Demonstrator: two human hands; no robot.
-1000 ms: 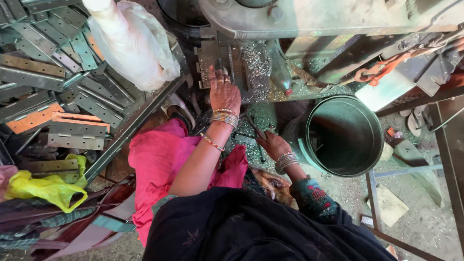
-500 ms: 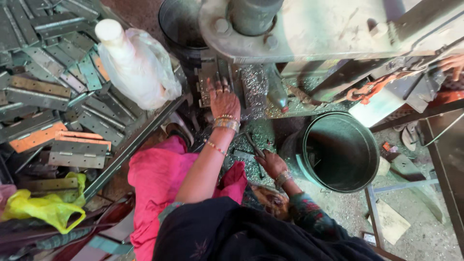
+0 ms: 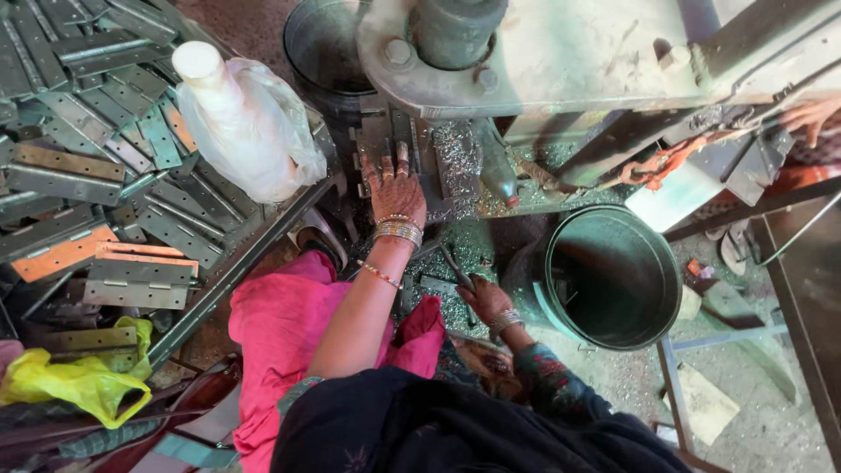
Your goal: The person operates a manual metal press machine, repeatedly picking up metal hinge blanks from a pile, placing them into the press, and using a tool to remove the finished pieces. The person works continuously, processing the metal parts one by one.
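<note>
On machine bed (image 3: 438,166), left hand (image 3: 394,188) flat; right hand (image 3: 484,300) gripping lever (image 3: 455,267)

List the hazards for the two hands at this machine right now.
1. The left hand lies flat on the work bed directly under the heavy machine head; fingers could be caught if it comes down.
2. Metal shavings litter the bed beside bare fingers, so cuts seem likely.
3. The right hand grips a thin rod low beside the dark bucket, over loose chips; a slip there could scrape it.
</note>
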